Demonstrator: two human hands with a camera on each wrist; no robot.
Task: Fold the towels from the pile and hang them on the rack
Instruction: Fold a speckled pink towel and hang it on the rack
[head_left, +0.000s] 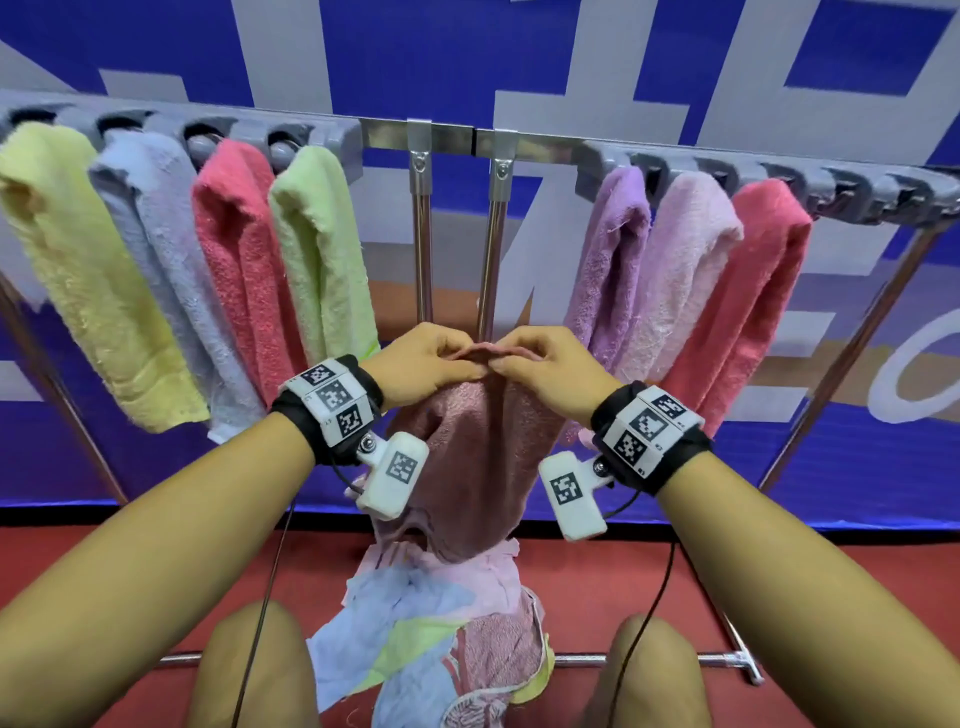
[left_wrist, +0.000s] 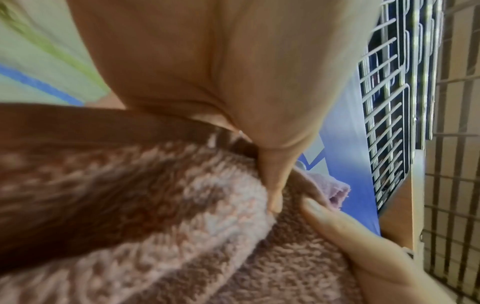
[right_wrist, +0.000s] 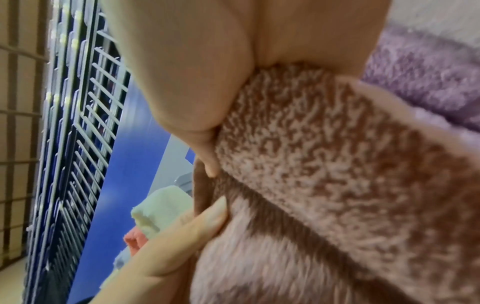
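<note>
A dusty-pink towel (head_left: 475, 467) hangs from both my hands in front of the rack's middle. My left hand (head_left: 423, 361) pinches its top edge, and my right hand (head_left: 545, 364) pinches the same edge right beside it, the two hands almost touching. In the left wrist view the towel (left_wrist: 182, 226) is held between thumb and fingertips (left_wrist: 275, 203). The right wrist view shows the towel (right_wrist: 324, 164) gripped likewise. The pile of towels (head_left: 431, 639) lies on the floor between my knees. The rack (head_left: 457, 140) carries several hung towels.
On the rack's left hang yellow (head_left: 88, 270), pale blue (head_left: 156, 249), coral (head_left: 239, 249) and light green (head_left: 322, 249) towels. On its right hang purple (head_left: 608, 270), light pink (head_left: 680, 270) and coral (head_left: 743, 301) towels. Free slots (head_left: 872, 195) lie at the far right.
</note>
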